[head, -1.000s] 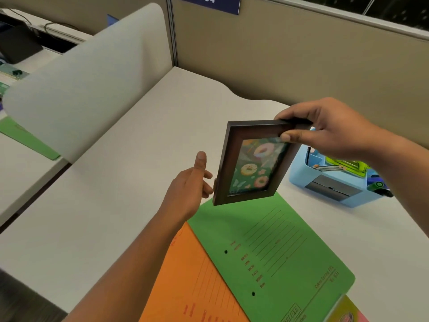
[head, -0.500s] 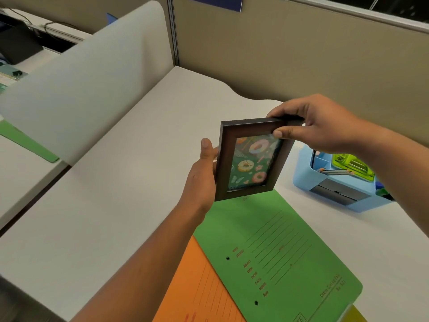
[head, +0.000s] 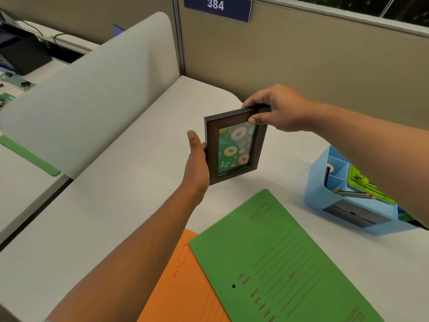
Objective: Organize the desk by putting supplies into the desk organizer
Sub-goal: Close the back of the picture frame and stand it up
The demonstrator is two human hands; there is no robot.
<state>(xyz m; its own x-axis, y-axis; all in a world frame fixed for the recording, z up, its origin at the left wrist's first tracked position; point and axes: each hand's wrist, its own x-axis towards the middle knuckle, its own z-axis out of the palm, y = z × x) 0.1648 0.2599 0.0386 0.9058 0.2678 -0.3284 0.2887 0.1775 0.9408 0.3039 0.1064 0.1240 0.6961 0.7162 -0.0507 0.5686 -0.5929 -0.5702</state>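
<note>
A dark brown picture frame [head: 211, 145] with a doughnut picture is held upright above the white desk [head: 116, 205]. My right hand [head: 276, 112] pinches its top right corner. My left hand [head: 197, 163] grips its left edge, fingers behind the frame and thumb up. The light blue desk organizer [head: 318, 189] stands at the right, partly hidden by my right forearm. It holds a pen, pencils and a lime green item.
A green folder [head: 278, 263] lies on an orange folder [head: 185, 287] at the front of the desk. A grey curved divider [head: 92, 89] stands at the left, beige partition walls behind. A neighbouring desk lies beyond the divider.
My left hand has closed in on the frame's left edge and taken hold of it. The frame has turned more upright and moved a little away from the organizer.
</note>
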